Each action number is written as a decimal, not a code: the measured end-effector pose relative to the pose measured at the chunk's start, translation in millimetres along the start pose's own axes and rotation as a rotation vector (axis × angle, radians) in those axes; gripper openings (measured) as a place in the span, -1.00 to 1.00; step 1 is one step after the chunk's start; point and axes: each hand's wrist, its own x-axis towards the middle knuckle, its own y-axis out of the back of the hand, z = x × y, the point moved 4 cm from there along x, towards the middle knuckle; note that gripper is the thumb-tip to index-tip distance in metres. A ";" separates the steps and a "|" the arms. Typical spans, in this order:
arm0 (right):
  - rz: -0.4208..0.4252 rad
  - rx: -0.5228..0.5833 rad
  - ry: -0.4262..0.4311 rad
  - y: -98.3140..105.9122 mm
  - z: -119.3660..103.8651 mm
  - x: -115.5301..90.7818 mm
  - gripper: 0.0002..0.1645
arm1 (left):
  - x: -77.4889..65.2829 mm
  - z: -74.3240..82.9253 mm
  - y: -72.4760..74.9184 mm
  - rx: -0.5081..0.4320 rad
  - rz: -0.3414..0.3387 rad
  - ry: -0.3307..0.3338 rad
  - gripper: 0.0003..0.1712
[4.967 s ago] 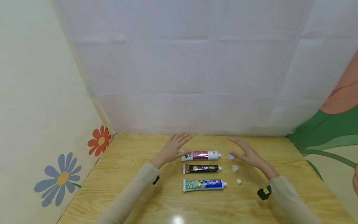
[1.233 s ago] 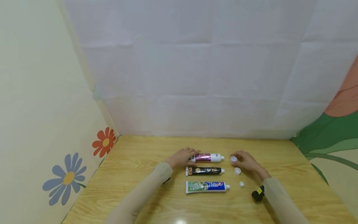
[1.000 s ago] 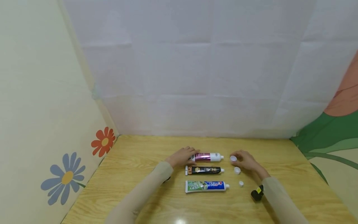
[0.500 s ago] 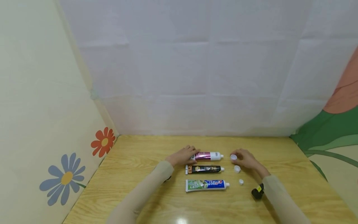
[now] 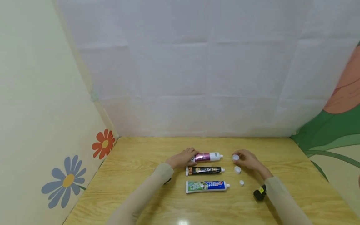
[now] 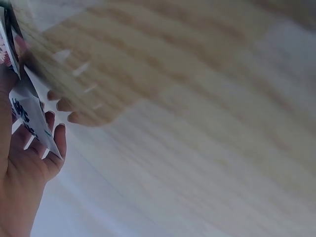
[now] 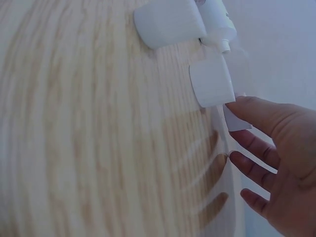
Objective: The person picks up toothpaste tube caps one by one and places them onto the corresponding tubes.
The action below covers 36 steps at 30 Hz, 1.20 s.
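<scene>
My left hand (image 5: 182,157) holds the tail end of a pink and white toothpaste tube (image 5: 203,157), its uncapped nozzle pointing right. The left wrist view shows the tube's white end (image 6: 32,111) between thumb and fingers. My right hand (image 5: 248,159) pinches a white screw cap (image 5: 235,157) to the right of that nozzle. In the right wrist view this cap (image 7: 237,118) sits between thumb and fingertips, partly hidden behind another cap. Nearer in the head view lie a black toothpaste tube (image 5: 205,170) and a green and blue one (image 5: 207,186), both uncapped.
A second white cap (image 5: 237,170) lies right of the black tube, and a smaller cap (image 5: 242,182) right of the green and blue one. The wooden table (image 5: 140,175) ends at a white sheet (image 5: 168,93) behind and a flower-painted wall at the left.
Five seconds ago both hands were spread over the table. My left hand has since come down on the pink and white tube and my right on its neighbouring cap; the last second shows hardly any movement.
</scene>
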 end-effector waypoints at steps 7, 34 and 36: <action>0.002 -0.005 0.015 1.3 -0.5 -1.3 -0.63 | -7.0 3.2 5.3 -0.015 -0.032 0.035 -0.32; -0.010 0.085 -0.028 11.0 -6.3 -0.7 -0.56 | -15.4 3.2 17.9 -0.035 0.097 -0.014 -0.27; -0.010 0.080 -0.026 11.6 -6.2 -0.6 -0.56 | -15.7 4.0 19.0 -0.030 0.104 -0.015 -0.28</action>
